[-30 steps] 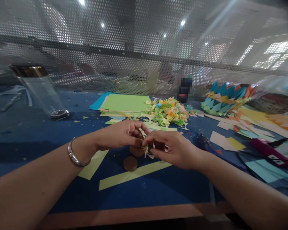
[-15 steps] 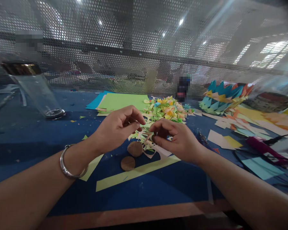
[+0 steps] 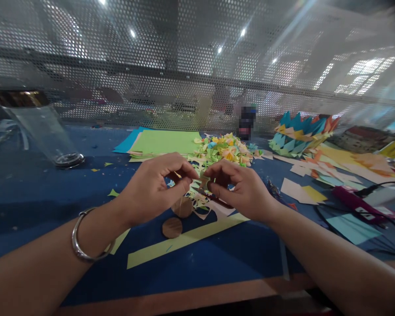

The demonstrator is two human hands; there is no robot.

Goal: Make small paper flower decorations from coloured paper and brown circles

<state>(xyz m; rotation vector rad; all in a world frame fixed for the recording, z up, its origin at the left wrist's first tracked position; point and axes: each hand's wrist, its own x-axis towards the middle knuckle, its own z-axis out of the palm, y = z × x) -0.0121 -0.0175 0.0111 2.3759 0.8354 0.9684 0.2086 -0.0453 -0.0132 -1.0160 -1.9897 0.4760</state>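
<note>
Worktop (image 3: 217,263): blue
Paper flowers (image 3: 228,151): heaped far, seemingly done
Green sheet (image 3: 171,141): apparently uncut
Right hand (image 3: 242,189): pinching unfinished-looking paper piece (image 3: 203,182)
Left hand (image 3: 156,189): alongside, grip unclear

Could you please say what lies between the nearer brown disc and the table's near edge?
The head view shows a yellowish paper strip, then blue tabletop.

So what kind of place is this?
Probably a paper-craft table, maybe in a workshop or classroom. See the heap of flower-like cut-paper pieces, the stack of coloured paper sheets, and the zigzag-edged paper strips?
</note>
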